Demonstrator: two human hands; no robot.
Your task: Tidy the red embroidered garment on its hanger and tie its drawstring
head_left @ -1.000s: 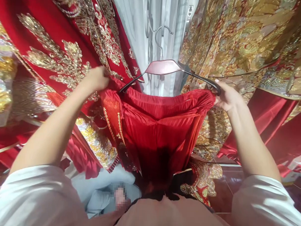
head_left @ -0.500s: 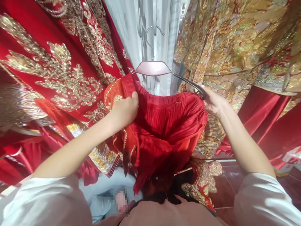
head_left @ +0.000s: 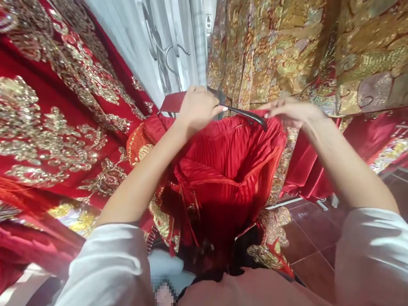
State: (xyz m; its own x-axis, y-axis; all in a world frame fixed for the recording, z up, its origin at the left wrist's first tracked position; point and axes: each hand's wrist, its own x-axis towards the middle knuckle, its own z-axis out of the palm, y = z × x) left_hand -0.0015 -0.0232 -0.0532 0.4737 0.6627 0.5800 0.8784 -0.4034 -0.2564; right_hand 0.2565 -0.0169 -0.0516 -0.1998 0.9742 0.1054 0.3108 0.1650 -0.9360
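Gripping the hanger (head_left: 170, 102), left hand (head_left: 197, 106) fingers have come off the red garment (head_left: 220, 167), so hanger's steadied at 12 o'clock. Garment centre; right hand (head_left: 297, 112) 1 o'clock, finger grip unclear.

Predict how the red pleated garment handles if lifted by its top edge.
Likely floppy: the red garment sags in loose folds below the hanger. Possibly slippery, given the sheen on its pleats. The gathered top edge probably stretches when pulled.
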